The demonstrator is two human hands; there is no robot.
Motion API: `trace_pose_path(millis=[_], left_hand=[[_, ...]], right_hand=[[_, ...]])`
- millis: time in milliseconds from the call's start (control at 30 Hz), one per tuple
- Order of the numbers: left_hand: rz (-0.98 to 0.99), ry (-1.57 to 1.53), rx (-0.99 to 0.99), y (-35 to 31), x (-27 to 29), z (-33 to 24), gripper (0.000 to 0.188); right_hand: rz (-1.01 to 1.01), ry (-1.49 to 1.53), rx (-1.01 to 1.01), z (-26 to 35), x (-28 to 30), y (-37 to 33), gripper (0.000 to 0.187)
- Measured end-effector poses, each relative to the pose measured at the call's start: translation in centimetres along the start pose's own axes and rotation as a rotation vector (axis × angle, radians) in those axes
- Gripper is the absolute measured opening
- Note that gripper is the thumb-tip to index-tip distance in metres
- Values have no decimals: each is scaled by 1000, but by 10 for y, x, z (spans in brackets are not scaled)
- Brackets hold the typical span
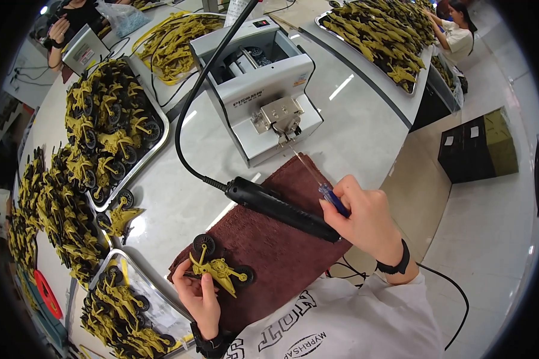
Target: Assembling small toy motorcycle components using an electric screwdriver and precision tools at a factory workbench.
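My left hand (199, 298) is closed on a yellow toy motorcycle (219, 270) with black wheels, low over a maroon cloth (245, 230). In my right hand (368, 218) is a thin screwdriver (333, 200) with a blue handle, its shaft slanting up and left. The screwdriver's tip is near the metal outlet block (281, 116) on the front of a white screw-feeder-like machine (236, 116); whether it touches cannot be made out. A black corded power screwdriver (281, 209) lies across the cloth between my hands.
A metal tray (161, 134) of toy motorcycles stands at the left, with a loose motorcycle (121, 216) beside it. Another tray (111, 258) sits nearer me. Heaped yellow parts (377, 36) fill a tray at the far right. A black cable (182, 119) arches past the machine. Other people work beyond.
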State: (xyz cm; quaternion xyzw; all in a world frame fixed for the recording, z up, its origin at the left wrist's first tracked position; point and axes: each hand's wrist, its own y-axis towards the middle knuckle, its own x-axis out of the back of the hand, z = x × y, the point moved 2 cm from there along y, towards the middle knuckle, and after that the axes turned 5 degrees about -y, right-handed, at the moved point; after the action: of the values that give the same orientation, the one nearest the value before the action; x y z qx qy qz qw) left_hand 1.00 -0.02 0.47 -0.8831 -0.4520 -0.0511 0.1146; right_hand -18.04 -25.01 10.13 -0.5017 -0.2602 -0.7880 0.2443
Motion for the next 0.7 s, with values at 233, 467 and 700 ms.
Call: trace_pose_path(millis=[233,467,700], left_hand=[[1,8,-2,0,0,0,39],[-16,-4,11,-3,3,0,39],[23,-24,47,1,1,-5,40]], right_hand=[[-13,31,-5,-5,-18,18,24],[138,471,-156,-11,-44,45,29],[237,891,-385,-20,-56,60,34]])
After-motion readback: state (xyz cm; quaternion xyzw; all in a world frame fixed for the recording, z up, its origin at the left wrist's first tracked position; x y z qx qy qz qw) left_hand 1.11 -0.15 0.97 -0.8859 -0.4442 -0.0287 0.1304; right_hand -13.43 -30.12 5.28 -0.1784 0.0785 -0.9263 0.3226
